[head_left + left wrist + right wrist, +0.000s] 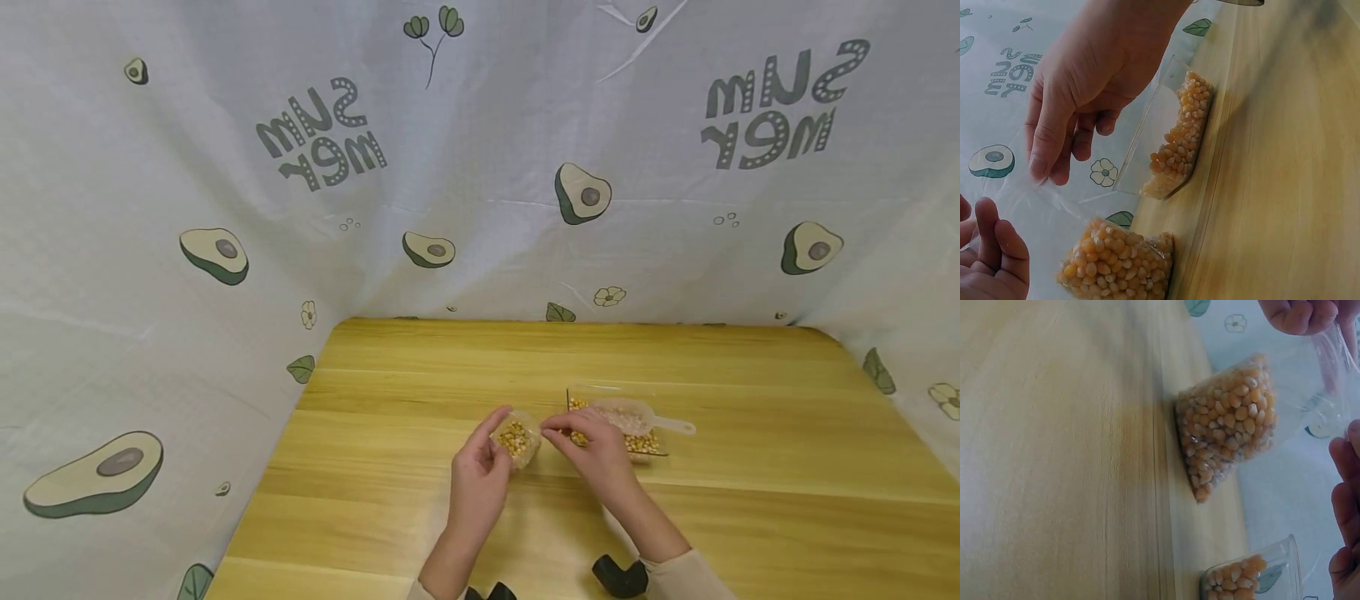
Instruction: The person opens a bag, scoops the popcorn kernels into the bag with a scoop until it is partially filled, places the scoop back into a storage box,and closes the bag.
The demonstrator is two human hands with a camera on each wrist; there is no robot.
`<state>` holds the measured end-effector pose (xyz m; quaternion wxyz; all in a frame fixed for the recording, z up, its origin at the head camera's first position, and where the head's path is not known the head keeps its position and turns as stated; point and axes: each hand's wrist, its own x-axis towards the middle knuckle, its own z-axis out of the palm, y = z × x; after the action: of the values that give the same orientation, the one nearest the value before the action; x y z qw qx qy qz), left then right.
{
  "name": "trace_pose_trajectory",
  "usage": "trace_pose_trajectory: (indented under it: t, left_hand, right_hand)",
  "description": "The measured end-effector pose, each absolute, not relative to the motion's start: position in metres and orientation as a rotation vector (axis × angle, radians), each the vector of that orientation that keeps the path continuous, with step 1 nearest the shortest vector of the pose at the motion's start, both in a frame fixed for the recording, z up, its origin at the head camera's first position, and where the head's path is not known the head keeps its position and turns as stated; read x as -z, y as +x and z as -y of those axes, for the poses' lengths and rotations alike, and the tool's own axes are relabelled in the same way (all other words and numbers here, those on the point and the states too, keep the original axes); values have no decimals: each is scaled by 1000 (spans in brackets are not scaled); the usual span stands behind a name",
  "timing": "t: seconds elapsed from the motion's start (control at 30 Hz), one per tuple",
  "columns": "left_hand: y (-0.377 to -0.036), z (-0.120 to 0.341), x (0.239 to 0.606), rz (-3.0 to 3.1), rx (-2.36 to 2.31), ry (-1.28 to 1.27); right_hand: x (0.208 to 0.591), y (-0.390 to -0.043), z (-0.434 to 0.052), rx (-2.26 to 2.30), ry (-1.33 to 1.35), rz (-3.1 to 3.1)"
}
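Small clear plastic bag (516,439) part-filled with yellow corn kernels stands on the wooden table (420,500), near centre. Left hand (480,467) curls its fingers round the bag's left edge, gripping the film. Right hand (588,446) pinches the bag's open top from the right, thumb and fingertips meeting on the film. Left wrist view shows loose clear film stretched between both hands above the kernels; the bag's base touches the table. Just right of the bag, behind the right hand, sits a clear rectangular tray (600,392) holding more kernels, a clear plastic scoop (637,417) lying across it, handle pointing right. Avocado-print cloth (225,250) walls the far and left sides.
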<state>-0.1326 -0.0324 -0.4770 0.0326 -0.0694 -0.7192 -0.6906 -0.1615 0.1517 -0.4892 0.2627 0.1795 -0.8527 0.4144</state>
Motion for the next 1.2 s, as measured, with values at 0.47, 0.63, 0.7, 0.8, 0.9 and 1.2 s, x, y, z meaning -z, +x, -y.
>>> trace_pose_trajectory:
  t: [0.47,0.63,0.7,0.8,0.9,1.2]
  left_hand:
    - [-143,54,488,2414,1667,-390]
    - [-149,56,488,2358,1524,-391]
    - [-151,58,488,2341,1443,-425]
    - [-156,61,485,2325,1333,-481]
    - [-161,63,481,2313,1255,-534]
    - [-174,60,472,2375,1154,-555]
  right_hand:
    - [489,-162,-152,-1191,428,2268]
    - [487,-160,-152,-1229,408,2262]
    - [486,-160,-152,-1255,420,2244]
    - [484,-161,-152,-1284,445,2220]
    - [483,-162,-153,-1295,456,2206]
    - [482,-168,-156,-1324,362,2244]
